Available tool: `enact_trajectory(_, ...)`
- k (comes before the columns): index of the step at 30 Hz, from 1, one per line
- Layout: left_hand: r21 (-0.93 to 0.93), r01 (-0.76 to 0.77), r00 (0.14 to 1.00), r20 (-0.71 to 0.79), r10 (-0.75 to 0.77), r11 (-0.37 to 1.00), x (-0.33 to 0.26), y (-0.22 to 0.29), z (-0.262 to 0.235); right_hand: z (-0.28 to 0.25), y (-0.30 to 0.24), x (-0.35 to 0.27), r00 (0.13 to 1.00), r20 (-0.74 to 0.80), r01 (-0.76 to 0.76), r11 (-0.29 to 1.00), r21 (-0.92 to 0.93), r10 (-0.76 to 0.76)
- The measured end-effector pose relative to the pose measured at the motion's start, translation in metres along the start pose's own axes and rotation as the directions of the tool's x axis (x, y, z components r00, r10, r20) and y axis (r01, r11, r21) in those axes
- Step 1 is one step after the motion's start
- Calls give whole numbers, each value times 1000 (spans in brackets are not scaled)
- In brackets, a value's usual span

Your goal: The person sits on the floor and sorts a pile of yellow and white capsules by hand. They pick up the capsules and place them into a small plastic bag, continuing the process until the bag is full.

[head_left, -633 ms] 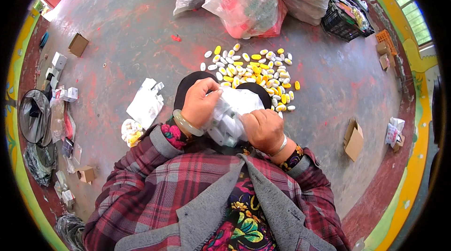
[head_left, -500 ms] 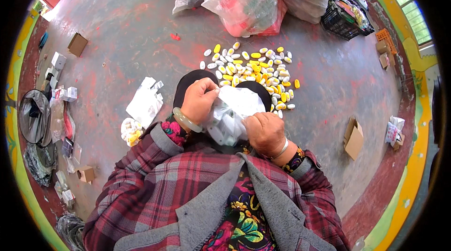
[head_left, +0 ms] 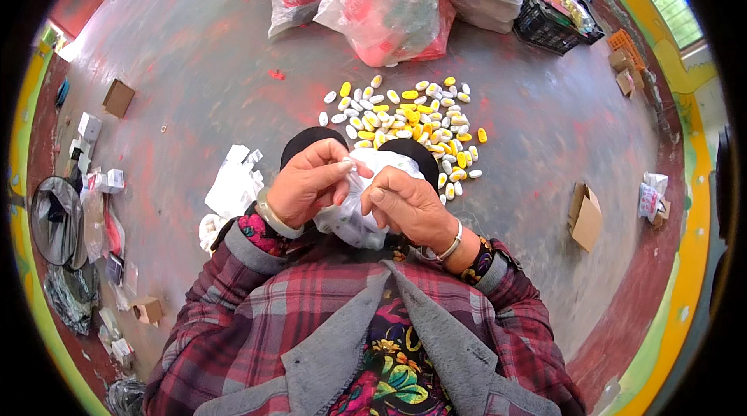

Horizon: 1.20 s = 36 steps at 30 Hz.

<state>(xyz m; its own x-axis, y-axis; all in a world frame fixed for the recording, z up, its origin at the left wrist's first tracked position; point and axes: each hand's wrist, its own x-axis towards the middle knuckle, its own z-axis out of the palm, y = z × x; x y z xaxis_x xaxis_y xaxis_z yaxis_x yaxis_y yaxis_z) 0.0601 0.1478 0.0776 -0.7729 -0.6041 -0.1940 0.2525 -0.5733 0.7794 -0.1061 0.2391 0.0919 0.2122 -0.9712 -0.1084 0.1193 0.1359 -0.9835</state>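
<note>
A translucent white plastic bag (head_left: 352,223) with whitish pieces in it rests on my lap between my knees. My left hand (head_left: 311,184) pinches the gathered top of the bag between thumb and fingers. Close beside it, my right hand (head_left: 406,210) has its fingers curled and pressed together at the bag's neck, also gripping the plastic. Beyond my knees many small oval white and yellow pieces (head_left: 416,116) lie spread in a pile on the floor.
White plastic bags (head_left: 233,182) lie left of my knee. Large filled sacks (head_left: 389,11) stand ahead, with a black crate (head_left: 548,23) at far right. An open cardboard box (head_left: 584,216) sits on the right floor; small boxes (head_left: 89,128) and a round dark mesh item (head_left: 57,217) line the left wall.
Both hands have come closer together over the bag's top, the right moving left toward the left hand. The bag's neck is drawn narrower, and the whole view has shifted slightly.
</note>
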Motion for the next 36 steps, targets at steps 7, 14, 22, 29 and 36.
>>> enact_trajectory(7,-1,57,991,125,-56,998,-5,14,11,2,-17,-4,996,-44,69,993,-97,-74)
enact_trajectory(14,306,39,978,184,-99,951,-8,27,19,1,-17,-10,989,-96,101,983,-154,-117)
enact_trajectory(22,608,-81,987,161,-24,789,2,2,0,3,4,-6,980,-197,-15,994,-110,-7)
enact_trajectory(29,722,-118,984,177,-17,682,4,0,-16,1,19,-7,974,-220,-61,996,-68,45)
enact_trajectory(36,717,-125,984,180,-9,686,3,-1,-21,-1,26,-13,961,-232,-113,978,175,153)
